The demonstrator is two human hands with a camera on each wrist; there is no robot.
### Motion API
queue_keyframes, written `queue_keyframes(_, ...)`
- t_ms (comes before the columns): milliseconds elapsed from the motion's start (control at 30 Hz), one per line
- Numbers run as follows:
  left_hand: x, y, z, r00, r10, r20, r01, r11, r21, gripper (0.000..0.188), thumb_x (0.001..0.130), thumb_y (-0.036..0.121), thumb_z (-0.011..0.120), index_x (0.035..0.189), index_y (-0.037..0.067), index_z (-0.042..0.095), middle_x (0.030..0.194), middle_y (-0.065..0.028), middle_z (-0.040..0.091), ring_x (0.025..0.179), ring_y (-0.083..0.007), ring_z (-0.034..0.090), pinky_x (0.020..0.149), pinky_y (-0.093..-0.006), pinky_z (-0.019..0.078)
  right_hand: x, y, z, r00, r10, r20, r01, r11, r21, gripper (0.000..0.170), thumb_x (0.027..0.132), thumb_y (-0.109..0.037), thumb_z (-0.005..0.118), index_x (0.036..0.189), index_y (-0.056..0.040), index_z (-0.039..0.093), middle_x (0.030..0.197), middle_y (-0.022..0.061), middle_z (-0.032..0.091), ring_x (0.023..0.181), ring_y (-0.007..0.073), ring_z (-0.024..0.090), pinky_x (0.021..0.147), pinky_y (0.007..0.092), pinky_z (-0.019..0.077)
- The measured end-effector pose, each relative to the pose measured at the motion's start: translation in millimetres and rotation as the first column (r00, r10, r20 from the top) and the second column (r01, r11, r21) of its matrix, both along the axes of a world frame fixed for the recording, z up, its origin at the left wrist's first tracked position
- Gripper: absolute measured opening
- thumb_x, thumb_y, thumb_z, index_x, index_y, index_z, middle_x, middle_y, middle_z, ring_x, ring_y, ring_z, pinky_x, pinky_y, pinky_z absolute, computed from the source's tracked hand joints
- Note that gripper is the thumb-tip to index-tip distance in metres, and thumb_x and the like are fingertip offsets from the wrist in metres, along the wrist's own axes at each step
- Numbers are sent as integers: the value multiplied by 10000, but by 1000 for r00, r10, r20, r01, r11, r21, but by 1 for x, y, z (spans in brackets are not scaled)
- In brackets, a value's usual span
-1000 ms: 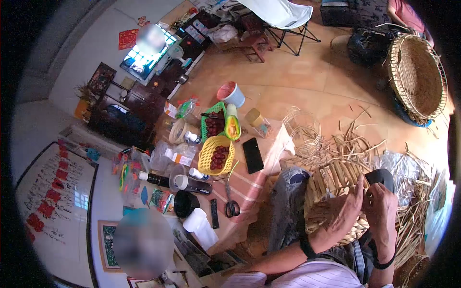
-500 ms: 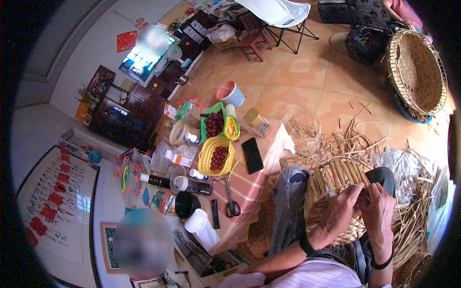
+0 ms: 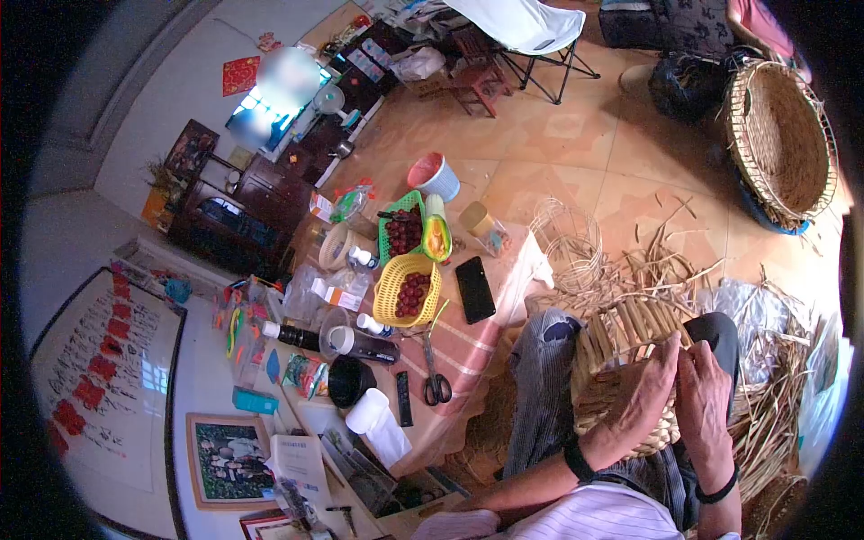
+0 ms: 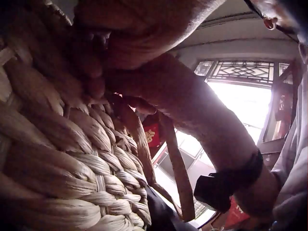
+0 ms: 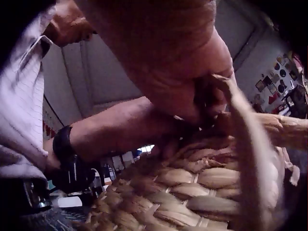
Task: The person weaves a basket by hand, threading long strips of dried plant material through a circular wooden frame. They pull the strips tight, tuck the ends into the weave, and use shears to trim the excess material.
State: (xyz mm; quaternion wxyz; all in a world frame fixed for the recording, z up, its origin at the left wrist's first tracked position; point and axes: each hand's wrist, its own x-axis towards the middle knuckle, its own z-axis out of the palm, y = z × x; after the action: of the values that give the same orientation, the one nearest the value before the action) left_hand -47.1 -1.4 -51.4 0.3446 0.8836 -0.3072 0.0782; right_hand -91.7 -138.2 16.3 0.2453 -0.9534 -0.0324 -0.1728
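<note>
A half-woven basket (image 3: 621, 333) of thick dried plant strips rests on the person's lap, with loose flat strips standing up from its rim. The left hand (image 3: 643, 396) grips the near side of its rim, fingers bent over the weave. Beside it, the right hand (image 3: 705, 396) pinches a dried plant strip (image 5: 240, 110), and the two hands' fingertips come together at the rim. In the left wrist view, braided rows (image 4: 101, 178) fill the lower left and loose strips (image 4: 178, 168) hang below the right hand. The fingertips are partly hidden in shadow.
At the left, a cloth-covered table (image 3: 468, 360) bears scissors (image 3: 436, 387), a phone (image 3: 474, 290), a yellow basket (image 3: 432, 297) of dark red fruit and several bottles. Loose dried strips (image 3: 666, 261) and a wire coil (image 3: 567, 243) lie on the floor. A large woven basket (image 3: 783, 144) stands at the far right.
The left index finger, raised a second ago, has come down to the rim. The right hand's fingers have straightened somewhat and moved in beside the left fingertips. The basket stays on the lap.
</note>
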Motion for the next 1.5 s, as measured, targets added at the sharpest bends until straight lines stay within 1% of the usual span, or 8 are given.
queue_keyframes(600,5,0,19,976,54,210,-57,998,5,480,1030,-5,556,1497,-105,501,865,-215,691,691,-306,710,560,-425,542,-1,-8,-18,998,-59,-22,59,998,6,107,956,-68,713,1036,-49,644,934,157,613,784,402,680,649,508,543)
queue_keyframes(767,2,-8,-11,991,81,108,-87,995,48,509,1018,-22,553,1520,-87,499,907,-216,695,718,-325,707,599,-440,546,5,3,-4,996,-88,11,87,996,14,115,954,-79,708,1043,-58,639,918,176,588,762,418,667,627,525,520)
queue_keyframes(933,1,-2,-3,972,2,-235,41,983,176,727,988,-134,477,1685,-78,276,1393,-373,618,1277,-482,656,1114,-495,540,7,3,-8,997,-69,-30,68,997,-48,132,959,-92,683,1080,-45,658,949,194,597,772,419,678,635,526,527)
queue_keyframes(1067,2,0,7,969,-15,-246,48,991,128,719,983,-137,483,1676,-75,298,1377,-376,623,1259,-478,664,1095,-494,551,3,15,2,993,-95,-73,92,995,-42,138,956,-74,676,1088,-36,674,963,195,611,782,425,696,635,520,540)
queue_keyframes(1200,-1,2,28,999,36,-7,-35,998,50,562,1013,-33,539,1566,-92,454,1014,-260,698,816,-345,732,675,-448,584,2,11,0,991,-85,-105,90,995,46,168,937,-35,691,1105,-39,682,978,191,626,783,436,705,630,522,554)
queue_keyframes(1300,1,-3,6,999,40,-8,-37,970,239,567,1012,-35,534,1568,-105,447,1089,-283,711,854,-364,746,703,-452,596,2,11,-3,989,-123,-81,129,989,74,170,943,-33,705,1107,-50,662,942,186,626,790,444,702,628,522,552)
queue_keyframes(1400,5,-6,-5,979,56,197,-43,996,-72,575,1007,-33,540,1569,-108,447,1202,-309,706,913,-382,761,744,-443,612,2,8,-10,989,-144,-37,148,984,102,142,952,-46,709,1081,-50,649,907,182,614,774,448,691,623,528,540)
queue_keyframes(1500,0,1,9,998,-11,-54,13,1000,26,635,1026,-83,491,1639,-102,327,1237,-350,694,1057,-448,740,954,-521,604,1,3,-14,983,-155,-96,165,981,102,144,962,-46,693,1101,-49,656,949,189,622,827,446,678,660,523,540)
